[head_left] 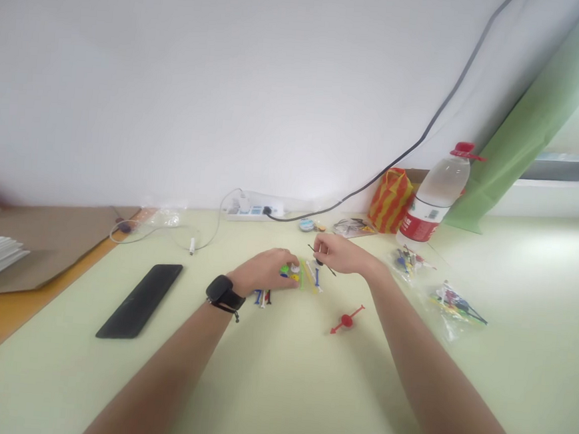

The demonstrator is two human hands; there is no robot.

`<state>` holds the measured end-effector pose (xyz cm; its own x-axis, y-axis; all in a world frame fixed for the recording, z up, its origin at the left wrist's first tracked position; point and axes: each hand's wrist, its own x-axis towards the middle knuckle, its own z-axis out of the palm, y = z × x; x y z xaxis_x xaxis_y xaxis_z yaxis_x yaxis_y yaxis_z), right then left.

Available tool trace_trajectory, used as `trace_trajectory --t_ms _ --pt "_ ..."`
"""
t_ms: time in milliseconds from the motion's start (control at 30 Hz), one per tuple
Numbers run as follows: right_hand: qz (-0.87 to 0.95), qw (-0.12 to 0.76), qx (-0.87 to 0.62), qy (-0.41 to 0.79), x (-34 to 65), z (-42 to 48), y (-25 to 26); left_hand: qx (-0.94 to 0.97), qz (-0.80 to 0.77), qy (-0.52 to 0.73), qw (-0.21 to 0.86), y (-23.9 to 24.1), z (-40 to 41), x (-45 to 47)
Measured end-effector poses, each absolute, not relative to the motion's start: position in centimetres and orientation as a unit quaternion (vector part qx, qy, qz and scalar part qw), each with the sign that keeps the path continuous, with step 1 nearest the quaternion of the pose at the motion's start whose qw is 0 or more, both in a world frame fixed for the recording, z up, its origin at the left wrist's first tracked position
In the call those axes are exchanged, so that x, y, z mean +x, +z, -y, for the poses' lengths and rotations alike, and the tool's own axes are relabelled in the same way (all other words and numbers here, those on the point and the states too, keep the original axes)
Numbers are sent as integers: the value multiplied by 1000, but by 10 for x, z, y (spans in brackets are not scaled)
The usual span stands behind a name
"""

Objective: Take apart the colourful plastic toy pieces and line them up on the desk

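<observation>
Pale green tabletop (266,389): holds everything in view and runs back to a white wall.
Left hand (264,273): palm down on the table, fingers curled over a small cluster of coloured plastic pieces (291,272), green, yellow and blue; it touches them, though how firmly it grips them cannot be told. A black wristwatch (223,292) sits on this wrist.
Right hand (341,253): fingers pinched shut on a thin black stick (326,268), which slants down to the right, just beside the cluster.
Loose sticks: blue, white and red ones (263,298) lie under the heel of the left hand; yellow and blue ones (312,275) lie between the two hands.
Red spinner piece (346,320): lies alone on the table, nearer the camera than the right hand.
Clear bags of coloured pieces (455,307): to the right, near the right forearm.
Black phone (141,299): face down, well left of the left hand.
Water bottle (436,202): upright with a red cap, near the wall, beside an orange striped bag (390,199).
White power strip (254,210): against the wall, with a dark cable rising from it.
</observation>
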<state>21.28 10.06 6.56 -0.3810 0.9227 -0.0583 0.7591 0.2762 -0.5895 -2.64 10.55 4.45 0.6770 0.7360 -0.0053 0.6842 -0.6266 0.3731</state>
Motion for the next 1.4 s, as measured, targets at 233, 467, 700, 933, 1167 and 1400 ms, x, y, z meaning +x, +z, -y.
trace_trajectory --t_ms 233,467,700,933,1167,1400 --pt "755 199 -530 331 204 -93 73 866 -390 173 260 68 -104 -33" --pt "679 323 -442 489 182 -86 80 847 -315 292 313 97 -92 -23" --pt "605 398 -394 565 182 -90 79 843 -300 339 290 105 -85 -20" --pt "608 389 -361 591 182 -87 82 844 -299 334 294 109 -84 -20" --pt "656 321 -420 539 180 -84 76 844 -305 290 334 102 -86 -24" --pt "733 151 -573 334 187 -99 47 887 -300 108 334 80 -93 -23"
